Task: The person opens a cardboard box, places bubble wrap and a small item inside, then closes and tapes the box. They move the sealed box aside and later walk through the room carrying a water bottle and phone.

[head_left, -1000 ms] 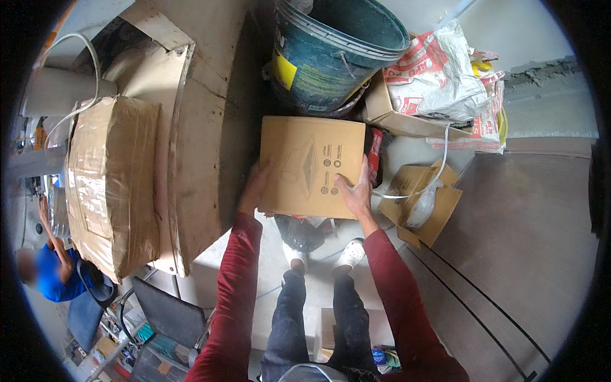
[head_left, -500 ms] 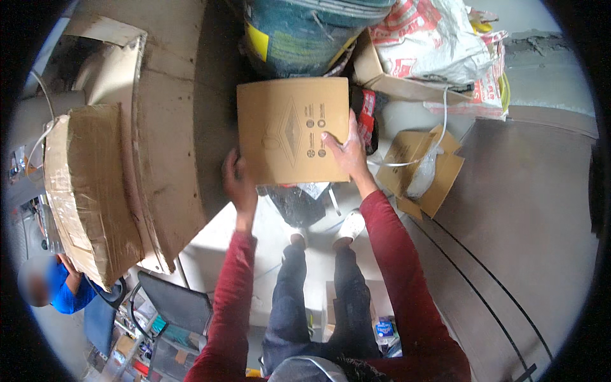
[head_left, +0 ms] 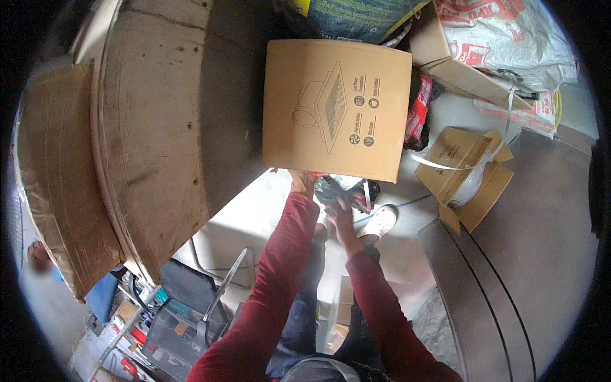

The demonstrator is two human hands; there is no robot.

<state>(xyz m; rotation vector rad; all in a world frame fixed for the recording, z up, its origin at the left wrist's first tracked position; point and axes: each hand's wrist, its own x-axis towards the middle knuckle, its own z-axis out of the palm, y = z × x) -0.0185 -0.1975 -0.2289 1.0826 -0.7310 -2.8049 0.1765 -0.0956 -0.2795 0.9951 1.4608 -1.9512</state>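
A brown cardboard box point(head_left: 337, 108), with a printed drawing of a square grille unit on its top face, stands in the upper middle. My left hand point(head_left: 303, 183) is at its near edge, the fingers hidden beneath the box. Below that edge my right hand point(head_left: 344, 223) is apart from the box, slightly blurred, its fingers stretched forward beside a dark plastic bag point(head_left: 330, 190). I see nothing held in it.
Beyond the box stands a dark green bucket point(head_left: 356, 22). To the right are a white sack point(head_left: 509, 38) and an opened carton point(head_left: 464, 172) with a white strap. A large wooden panel point(head_left: 153, 127) and a chair point(head_left: 188, 318) are on the left.
My right hand has left the box's right side and come down below its near edge. My left hand has moved from the left side to the near edge. The box appears larger.
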